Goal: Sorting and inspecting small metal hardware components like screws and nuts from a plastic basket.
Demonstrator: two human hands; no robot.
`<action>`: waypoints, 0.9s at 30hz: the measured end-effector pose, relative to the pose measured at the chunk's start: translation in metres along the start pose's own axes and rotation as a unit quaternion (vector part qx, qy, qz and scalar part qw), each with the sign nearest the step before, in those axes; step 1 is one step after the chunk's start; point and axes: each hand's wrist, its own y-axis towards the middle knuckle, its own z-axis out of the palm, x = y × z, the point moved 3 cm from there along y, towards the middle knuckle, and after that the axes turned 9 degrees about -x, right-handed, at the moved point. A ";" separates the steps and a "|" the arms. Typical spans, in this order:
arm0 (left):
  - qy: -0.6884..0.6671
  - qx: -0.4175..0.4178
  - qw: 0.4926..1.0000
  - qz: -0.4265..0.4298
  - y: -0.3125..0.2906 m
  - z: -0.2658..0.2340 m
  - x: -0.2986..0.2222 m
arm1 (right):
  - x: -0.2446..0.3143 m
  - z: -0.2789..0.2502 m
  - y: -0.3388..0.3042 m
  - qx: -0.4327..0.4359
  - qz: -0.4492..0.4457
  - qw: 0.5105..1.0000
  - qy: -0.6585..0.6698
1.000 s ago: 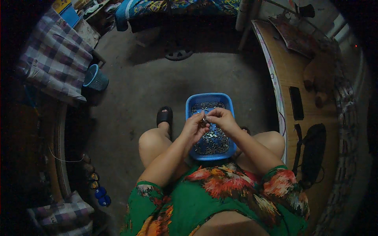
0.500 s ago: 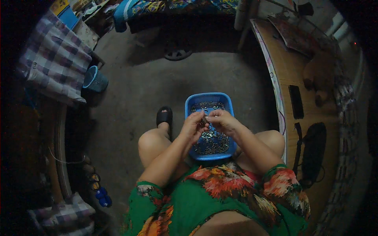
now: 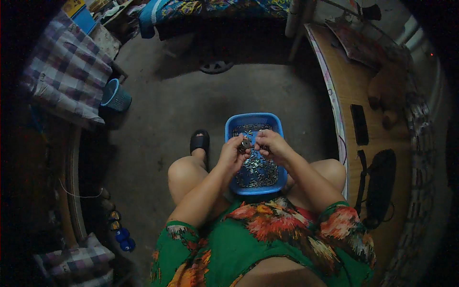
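A blue plastic basket (image 3: 230, 125) rests between my knees, with many small shiny metal pieces (image 3: 258, 174) spread over its bottom. Above the basket, my left hand (image 3: 233, 154) pinches a small dark round part (image 3: 245, 144) that seems to have a hole in its middle. Just to the right is my right hand (image 3: 271, 145), its fingers curled together close to that part. Whatever sits between the right fingertips is too small to make out. A narrow gap separates the two hands.
A wooden board or tabletop (image 3: 382, 138) on the right carries a black phone-like slab (image 3: 359, 125) and a dark bag (image 3: 380, 179). At the left stand a blue bin (image 3: 116, 95) and a checked cloth (image 3: 69, 71). A patterned bed (image 3: 220, 8) lies far ahead.
My hands have parted slightly, the right moving a little to the right. The dark round part in my left fingers now shows its face.
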 end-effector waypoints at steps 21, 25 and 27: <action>0.046 0.011 0.999 0.004 -0.001 0.001 0.002 | -0.011 -0.008 0.007 0.041 0.040 0.997 0.057; 0.037 0.006 0.999 -0.003 0.000 0.001 0.005 | -0.010 -0.006 0.005 0.015 0.019 1.000 -0.009; 0.023 0.010 1.000 -0.010 0.001 0.001 0.007 | -0.008 -0.004 0.004 -0.006 0.007 0.999 -0.046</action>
